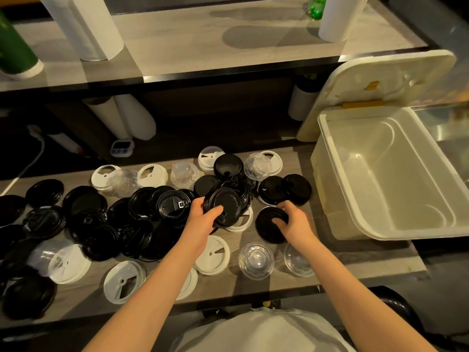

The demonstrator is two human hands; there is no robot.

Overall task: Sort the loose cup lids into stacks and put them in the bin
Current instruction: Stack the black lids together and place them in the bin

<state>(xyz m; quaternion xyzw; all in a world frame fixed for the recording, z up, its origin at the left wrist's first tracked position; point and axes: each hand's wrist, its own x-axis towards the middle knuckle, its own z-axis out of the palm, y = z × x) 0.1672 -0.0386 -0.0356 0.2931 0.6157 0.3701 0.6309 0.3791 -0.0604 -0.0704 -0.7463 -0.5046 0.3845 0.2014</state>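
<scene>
Loose cup lids cover the wooden counter point(337, 265): several black ones heaped at left and centre, several white ones and clear domed ones around them. My left hand point(203, 217) grips a short stack of black lids point(228, 203), tilted up above the pile. My right hand point(291, 221) curls its fingers over the edge of a single black lid point(266, 227) lying on the counter. The white plastic bin point(380, 174) stands to the right with nothing inside, its lid point(375, 80) leaning upright behind it.
A white lid point(212, 255) and a clear domed lid point(256, 260) lie between my forearms. Rolls of white paper point(134, 118) and a small timer point(121, 148) sit under the raised shelf point(203, 41) behind the pile. A steel surface point(451, 130) lies right of the bin.
</scene>
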